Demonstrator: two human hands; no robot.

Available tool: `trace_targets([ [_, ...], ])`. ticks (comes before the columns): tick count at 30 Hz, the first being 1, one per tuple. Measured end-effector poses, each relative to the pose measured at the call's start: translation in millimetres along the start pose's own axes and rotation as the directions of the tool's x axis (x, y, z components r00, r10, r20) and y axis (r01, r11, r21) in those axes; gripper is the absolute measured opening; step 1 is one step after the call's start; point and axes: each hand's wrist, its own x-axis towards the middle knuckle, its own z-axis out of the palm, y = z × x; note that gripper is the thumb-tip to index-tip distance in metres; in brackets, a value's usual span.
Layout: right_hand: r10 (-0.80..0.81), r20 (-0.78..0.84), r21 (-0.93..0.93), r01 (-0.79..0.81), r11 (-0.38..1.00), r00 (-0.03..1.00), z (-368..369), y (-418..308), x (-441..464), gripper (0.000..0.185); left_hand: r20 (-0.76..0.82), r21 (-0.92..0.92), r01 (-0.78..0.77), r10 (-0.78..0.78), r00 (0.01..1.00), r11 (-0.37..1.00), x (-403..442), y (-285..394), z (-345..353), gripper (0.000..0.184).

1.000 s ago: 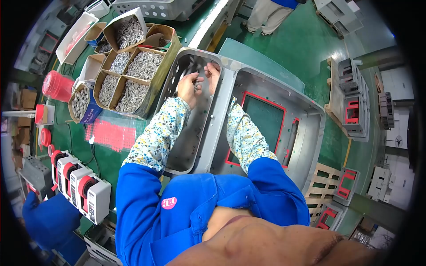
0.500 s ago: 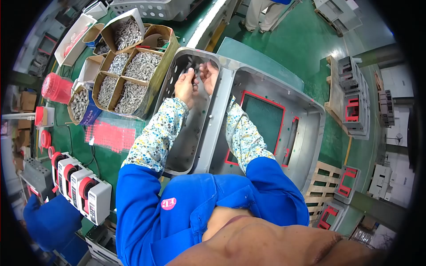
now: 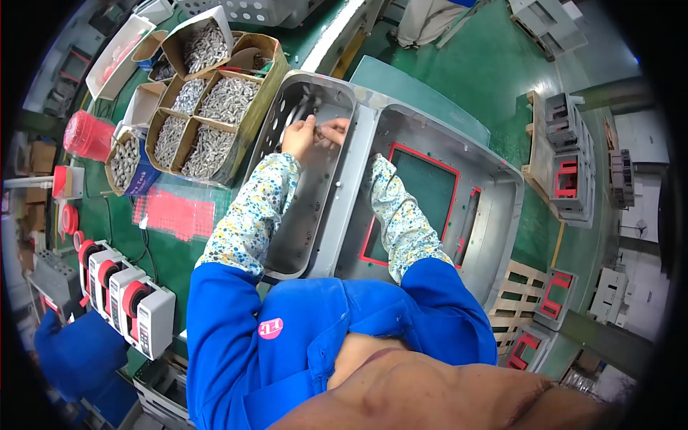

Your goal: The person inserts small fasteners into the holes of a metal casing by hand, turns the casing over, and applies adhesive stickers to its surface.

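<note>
Left hand [image 3: 298, 137]: curled, close to the right.
Right hand [image 3: 335, 132]: bent too — can't tell if either pinches anything.
Case [image 3: 347, 190]: gray, both hands at its narrow side.
Box [image 3: 262, 107]: beside it — holds bits [image 3: 228, 99].

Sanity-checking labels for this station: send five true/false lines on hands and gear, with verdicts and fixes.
1. The bare left hand and bare right hand are close together at the narrower section of the grey two-section casing. True.
2. The red rectangular border lies in that narrower section. False: it is in the wider section.
3. The divided brown cardboard box holds small silver-grey pieces. True.
4. The translucent red cylindrical container stands right of the casing in the picture. False: it is left.
5. The forearm covers are plain white. False: multicoloured spots pattern them.
</note>
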Motion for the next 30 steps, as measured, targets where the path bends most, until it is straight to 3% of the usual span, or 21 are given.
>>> trace_targets([
  [2, 0.032, -0.17, 0.151, -0.006, 0.989, 0.985, 2, -4, -1, 0.032, 0.021, -0.197, 0.212, -0.212, 0.977, 0.957, -4, 16, -1, 0.017],
  [3, 0.03, -0.172, 0.155, -0.003, 0.988, 0.985, -4, 6, 7, 0.032, 0.035, -0.269, 0.206, -0.204, 0.978, 0.941, -5, 17, -2, 0.014],
  [5, 0.291, -0.199, 0.489, -0.163, 0.857, 0.936, -14, 17, 28, 0.021, 0.046, -0.337, 0.197, -0.193, 0.98, 0.921, -8, 20, -3, 0.012],
  [6, 0.29, -0.196, 0.491, -0.163, 0.856, 0.937, -10, 19, 31, 0.021, 0.027, -0.327, 0.166, -0.167, 0.986, 0.93, -10, 20, -1, 0.012],
  [8, 0.325, -0.389, 0.597, -0.032, 0.801, 0.862, 2, 20, 37, 0.019, 0.005, -0.32, 0.133, -0.139, 0.99, 0.938, -11, 21, 1, 0.012],
  [12, 0.265, -0.39, 0.741, 0.13, 0.658, 0.882, 12, 20, 37, 0.015, -0.006, -0.313, 0.094, -0.101, 0.995, 0.945, -11, 20, 1, 0.014],
  [15, 0.227, -0.415, 0.757, 0.196, 0.623, 0.881, 17, 25, 41, 0.019, -0.015, -0.316, 0.08, -0.09, 0.996, 0.945, -12, 20, 2, 0.016],
  [22, 0.291, -0.447, 0.759, 0.186, 0.625, 0.846, 22, 16, 41, 0.019, -0.018, -0.243, 0.068, -0.074, 0.997, 0.968, -12, 19, 2, 0.019],
  [25, 0.22, -0.378, 0.789, 0.189, 0.584, 0.899, 15, 21, 44, 0.02, 0.004, -0.195, 0.088, -0.089, 0.996, 0.977, -9, 15, 2, 0.02],
  [27, 0.23, -0.318, 0.87, 0.186, 0.456, 0.92, 11, 23, 44, 0.012, 0.022, -0.168, 0.104, -0.101, 0.995, 0.98, -9, 13, 1, 0.021],
  [30, 0.167, -0.248, 0.866, 0.142, 0.479, 0.954, 9, 19, 39, 0.016, 0.069, -0.184, 0.122, -0.111, 0.991, 0.975, -9, 12, 1, 0.023],
])
